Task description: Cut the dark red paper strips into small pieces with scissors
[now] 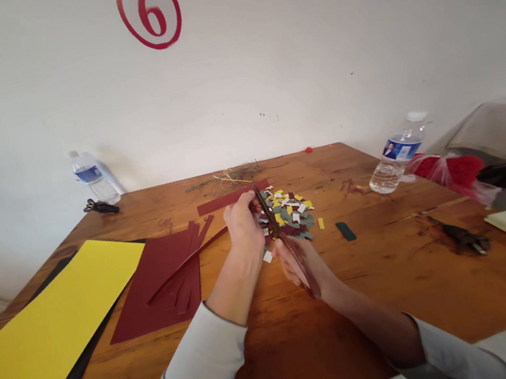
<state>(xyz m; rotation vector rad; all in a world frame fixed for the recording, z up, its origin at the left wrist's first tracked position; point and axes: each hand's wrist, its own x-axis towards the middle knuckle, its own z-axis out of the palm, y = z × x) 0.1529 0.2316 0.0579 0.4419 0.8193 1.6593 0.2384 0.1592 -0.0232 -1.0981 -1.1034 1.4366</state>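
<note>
My left hand is closed on one end of a thin dark red paper strip, which trails down to the left over a dark red sheet. My right hand is wrapped round the handles of a pair of scissors. The scissor blades point up and away, beside the fingertips of my left hand. Beneath and just right of the blades lies a pile of small paper pieces in yellow, white, grey and dark red. Several cut dark red strips rest on the sheet.
A yellow sheet overlaps a black one at left. Behind my hands lie a wide red strip and thin twigs. Water bottles stand at left and right. A black plug and green piece lie at right.
</note>
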